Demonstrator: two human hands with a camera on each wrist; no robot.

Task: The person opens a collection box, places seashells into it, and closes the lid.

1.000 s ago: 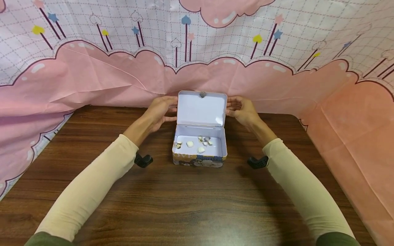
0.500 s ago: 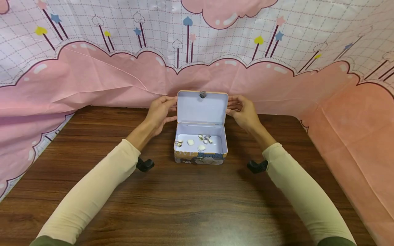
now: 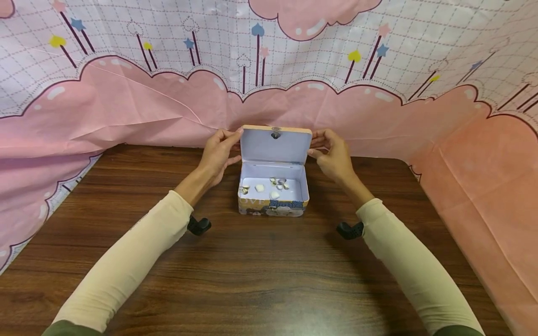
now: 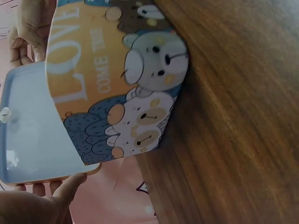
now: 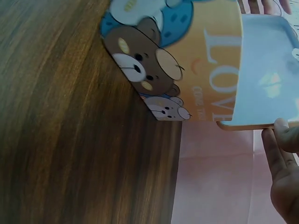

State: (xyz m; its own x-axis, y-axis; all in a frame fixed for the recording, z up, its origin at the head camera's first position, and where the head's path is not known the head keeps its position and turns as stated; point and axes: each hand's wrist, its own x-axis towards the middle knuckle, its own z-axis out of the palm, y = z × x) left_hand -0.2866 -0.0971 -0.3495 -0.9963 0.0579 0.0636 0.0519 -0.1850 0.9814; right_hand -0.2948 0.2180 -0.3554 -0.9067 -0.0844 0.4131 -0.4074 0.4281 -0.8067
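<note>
A small hinged tin box (image 3: pixel 271 210) with cartoon bears and "LOVE" lettering stands on the table, its pale lid (image 3: pixel 275 147) raised and leaning forward. My left hand (image 3: pixel 215 156) holds the lid's left edge, thumb at the upper corner. My right hand (image 3: pixel 336 156) holds the right edge, with the thumb in front and the other fingers partly hidden behind. In both wrist views, the bear-printed side (image 4: pixel 93 70) of the tin covers part of the lid. Inside the box lie several small pieces: white lumps (image 3: pixel 259 188) and shiny gold or purplish bits (image 3: pixel 281 180), too small to identify.
The dark wood table (image 3: pixel 269 280) extends in front of the box and to both sides. Behind it hangs a pink and white patterned cloth (image 3: pixel 168 107), close to the lid. A black bracket (image 3: pixel 198 226) sticks out at each wrist.
The lid has tilted forward from a more upright stance, with both hands staying at its edges. The tin box has shifted slightly towards the back cloth.
</note>
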